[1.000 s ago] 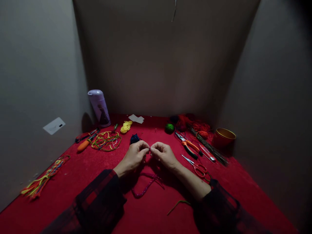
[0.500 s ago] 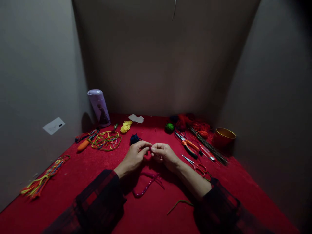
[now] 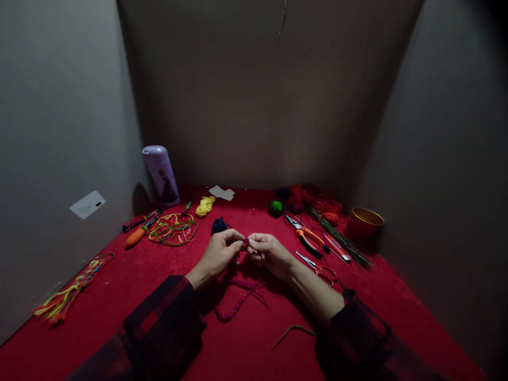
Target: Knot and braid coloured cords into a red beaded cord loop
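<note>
My left hand (image 3: 223, 253) and my right hand (image 3: 270, 253) meet fingertip to fingertip over the red cloth (image 3: 234, 349). Both pinch a small piece of magenta yarn (image 3: 246, 241) between thumb and forefinger; most of it is hidden by the fingers. Below them on the cloth lies a loop of sparkly magenta cord (image 3: 234, 314) with loose ends; whether it joins the piece in my fingers I cannot tell. Just beyond my left hand sits a dark blue ball of yarn (image 3: 218, 226). Red-handled scissors (image 3: 323, 272) lie close to my right forearm.
At right lie orange-handled pliers (image 3: 311, 241), a red cutter (image 3: 337, 247), sticks (image 3: 345, 242), a green yarn ball (image 3: 275, 208) and a bowl (image 3: 364, 219). At left are a purple bottle (image 3: 162, 177), tangled cords (image 3: 170, 228), yellow yarn (image 3: 205, 206) and a braided bundle (image 3: 73, 291).
Both hands keep nearly the same place. My fingertips have shifted slightly, and a bit more of the magenta yarn shows between them.
</note>
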`<state>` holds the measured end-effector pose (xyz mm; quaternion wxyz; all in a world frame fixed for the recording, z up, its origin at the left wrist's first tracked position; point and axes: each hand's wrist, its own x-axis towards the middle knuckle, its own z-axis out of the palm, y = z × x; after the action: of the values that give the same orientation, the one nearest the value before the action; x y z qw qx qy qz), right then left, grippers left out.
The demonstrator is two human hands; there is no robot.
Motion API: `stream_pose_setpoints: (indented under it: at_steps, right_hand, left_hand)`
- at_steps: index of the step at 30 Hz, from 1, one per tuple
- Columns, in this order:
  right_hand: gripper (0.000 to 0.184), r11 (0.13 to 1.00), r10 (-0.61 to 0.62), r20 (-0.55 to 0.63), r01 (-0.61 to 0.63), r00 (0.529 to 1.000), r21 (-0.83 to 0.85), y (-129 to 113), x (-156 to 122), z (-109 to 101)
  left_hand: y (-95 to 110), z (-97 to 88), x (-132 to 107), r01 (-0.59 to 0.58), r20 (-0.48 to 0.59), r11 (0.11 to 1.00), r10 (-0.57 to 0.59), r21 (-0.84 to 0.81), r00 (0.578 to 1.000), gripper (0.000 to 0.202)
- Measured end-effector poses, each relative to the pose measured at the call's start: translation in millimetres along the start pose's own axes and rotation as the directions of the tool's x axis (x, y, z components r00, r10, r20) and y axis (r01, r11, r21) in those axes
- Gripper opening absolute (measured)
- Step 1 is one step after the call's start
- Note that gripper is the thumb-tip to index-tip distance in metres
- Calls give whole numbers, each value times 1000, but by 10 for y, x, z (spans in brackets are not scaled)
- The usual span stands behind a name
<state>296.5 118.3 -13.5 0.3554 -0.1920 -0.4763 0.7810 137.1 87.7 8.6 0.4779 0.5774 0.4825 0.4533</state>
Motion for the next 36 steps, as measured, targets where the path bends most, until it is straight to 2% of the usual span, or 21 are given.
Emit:
stream_pose_setpoints:
  at_steps: [4, 8, 12, 20, 26, 31, 36]
  right_hand:
    - [22, 1000, 11, 0, -11, 1000, 27, -4, 6, -9]
    - [21, 1000, 9, 0, -9, 1000, 16, -15, 5, -1]
    - [21, 1000, 21, -11, -21, 1000, 2, -21, 0, 9]
    - [19, 998, 27, 43, -29, 999, 56, -5, 3, -7]
    - [21, 988, 36, 53, -44, 998, 146, -21, -14, 11]
    - [20, 988, 37, 20, -39, 999, 150, -25, -18, 22]
    - [20, 994, 40, 15, -42, 999, 100, -23, -12, 30]
  left_hand:
    - [38, -4, -17, -10, -19, 1000, 11, 9, 1000, 17]
    - [107, -10, -51, -77, -63, 996, 80, 39, 995, 22]
    - [123, -9, -60, -103, -41, 989, 107, 103, 993, 18]
    - [105, 11, -48, -10, -34, 1000, 10, -20, 999, 19]
    - [99, 0, -38, -13, -62, 999, 11, -31, 998, 21]
    - [121, -4, -60, -83, -55, 997, 83, -1, 995, 26]
    - [108, 11, -54, -127, -57, 987, 133, 94, 990, 19]
